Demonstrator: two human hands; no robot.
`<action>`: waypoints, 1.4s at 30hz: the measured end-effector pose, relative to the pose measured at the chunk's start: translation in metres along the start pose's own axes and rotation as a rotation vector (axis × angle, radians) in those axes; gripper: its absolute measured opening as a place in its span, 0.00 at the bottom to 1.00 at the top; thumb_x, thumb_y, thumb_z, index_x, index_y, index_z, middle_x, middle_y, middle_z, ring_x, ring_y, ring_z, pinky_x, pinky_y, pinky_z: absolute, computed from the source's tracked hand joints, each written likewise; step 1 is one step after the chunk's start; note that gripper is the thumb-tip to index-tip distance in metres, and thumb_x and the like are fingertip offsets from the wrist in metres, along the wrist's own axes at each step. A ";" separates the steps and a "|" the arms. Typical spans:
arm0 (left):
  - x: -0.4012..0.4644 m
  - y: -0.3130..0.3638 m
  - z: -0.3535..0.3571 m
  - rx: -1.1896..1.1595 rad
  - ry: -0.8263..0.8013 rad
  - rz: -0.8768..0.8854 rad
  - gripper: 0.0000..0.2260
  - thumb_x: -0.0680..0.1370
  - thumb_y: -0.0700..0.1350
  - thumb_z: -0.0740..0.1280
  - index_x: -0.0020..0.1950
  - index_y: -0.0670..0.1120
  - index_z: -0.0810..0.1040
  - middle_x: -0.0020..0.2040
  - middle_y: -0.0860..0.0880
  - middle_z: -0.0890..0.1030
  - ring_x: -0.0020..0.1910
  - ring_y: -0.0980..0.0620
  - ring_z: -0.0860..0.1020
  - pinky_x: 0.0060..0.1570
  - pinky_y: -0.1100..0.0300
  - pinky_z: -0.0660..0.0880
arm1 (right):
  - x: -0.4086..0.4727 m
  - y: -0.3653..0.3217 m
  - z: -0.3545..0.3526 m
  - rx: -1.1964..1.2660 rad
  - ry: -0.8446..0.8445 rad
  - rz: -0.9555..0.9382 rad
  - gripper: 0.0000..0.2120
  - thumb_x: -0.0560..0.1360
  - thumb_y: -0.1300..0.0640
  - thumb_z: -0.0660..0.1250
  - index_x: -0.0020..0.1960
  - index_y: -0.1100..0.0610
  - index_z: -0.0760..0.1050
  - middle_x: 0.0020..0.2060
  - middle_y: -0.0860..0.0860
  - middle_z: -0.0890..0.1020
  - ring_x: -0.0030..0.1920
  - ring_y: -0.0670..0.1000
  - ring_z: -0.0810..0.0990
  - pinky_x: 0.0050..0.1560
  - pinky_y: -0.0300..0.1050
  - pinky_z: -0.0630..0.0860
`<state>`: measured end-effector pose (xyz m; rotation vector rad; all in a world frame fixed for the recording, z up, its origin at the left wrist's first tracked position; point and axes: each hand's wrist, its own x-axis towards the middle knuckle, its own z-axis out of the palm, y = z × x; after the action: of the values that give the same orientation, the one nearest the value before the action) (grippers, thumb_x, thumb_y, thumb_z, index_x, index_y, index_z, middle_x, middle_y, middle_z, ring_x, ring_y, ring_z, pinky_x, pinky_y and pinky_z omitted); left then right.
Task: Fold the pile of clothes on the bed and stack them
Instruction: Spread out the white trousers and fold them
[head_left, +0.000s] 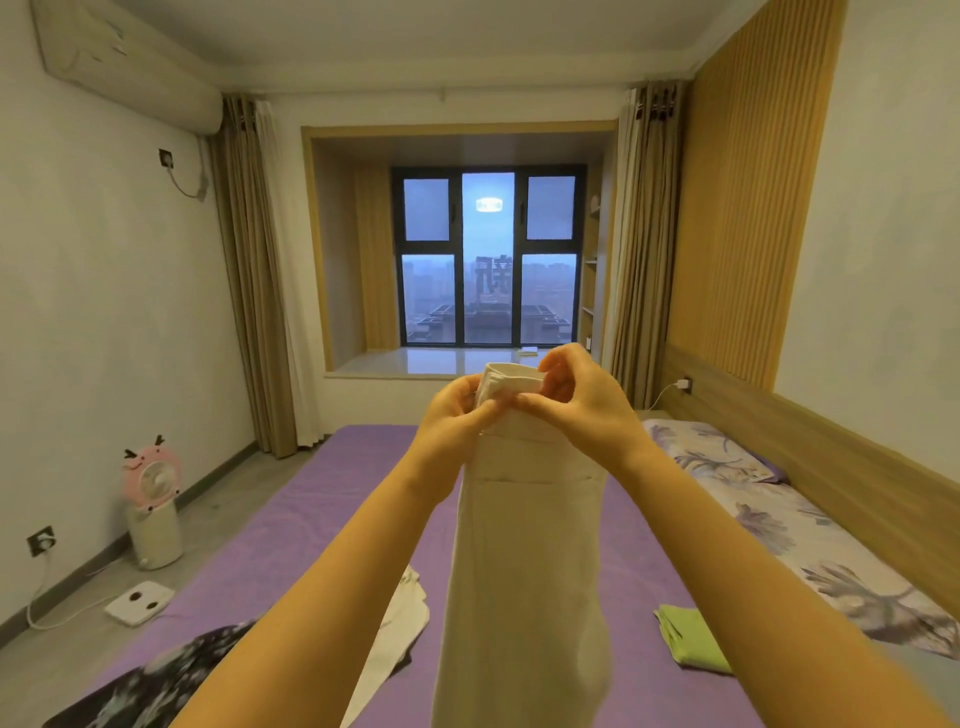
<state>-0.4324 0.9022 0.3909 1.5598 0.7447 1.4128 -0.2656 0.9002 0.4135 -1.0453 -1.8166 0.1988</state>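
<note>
Nearest the camera, the hanging end of the cream trousers (524, 597) drops out of view at the bottom, so the person has them held up in the air over the purple bed (322, 499), not laid flat. On the bed underneath sit a dark floral garment (156, 680) at the left, a white piece (402, 618) beside it, and a folded green item (693, 642) off to the right.

Higher up, the left hand (457, 421) and right hand (582, 400) both have curled fingers pinching the waistband, close together.

Probably the move here is matching the waistband edges so the legs hang one over the other, then lowering onto the bare purple patch between the piles. The white piece sits just under the hanging legs and could get caught.

Further off: a pink fan (150, 478), the floral pillow (711, 452), the window (488, 257).
</note>
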 end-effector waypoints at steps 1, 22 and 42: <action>0.001 0.000 -0.004 -0.044 0.010 0.000 0.14 0.77 0.46 0.66 0.60 0.41 0.77 0.51 0.44 0.83 0.48 0.49 0.82 0.48 0.53 0.81 | -0.005 0.008 -0.001 0.061 0.047 -0.009 0.23 0.68 0.48 0.75 0.58 0.53 0.70 0.47 0.47 0.77 0.46 0.48 0.76 0.48 0.41 0.78; 0.007 0.047 -0.068 0.706 0.660 0.220 0.20 0.79 0.43 0.65 0.70 0.42 0.67 0.67 0.42 0.70 0.65 0.45 0.70 0.63 0.49 0.70 | -0.013 0.006 0.054 0.541 -0.070 0.384 0.10 0.67 0.53 0.77 0.47 0.52 0.80 0.41 0.48 0.85 0.43 0.49 0.83 0.44 0.48 0.81; 0.008 -0.002 0.004 1.632 -0.131 0.329 0.31 0.76 0.64 0.40 0.22 0.47 0.61 0.21 0.52 0.64 0.23 0.53 0.64 0.38 0.60 0.59 | -0.091 0.047 0.031 0.379 -0.485 0.463 0.21 0.67 0.46 0.76 0.54 0.55 0.77 0.49 0.52 0.83 0.48 0.51 0.82 0.50 0.49 0.81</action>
<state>-0.4269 0.9094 0.3933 3.0139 1.8309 0.7103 -0.2515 0.8722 0.3119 -1.1903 -1.8175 1.1134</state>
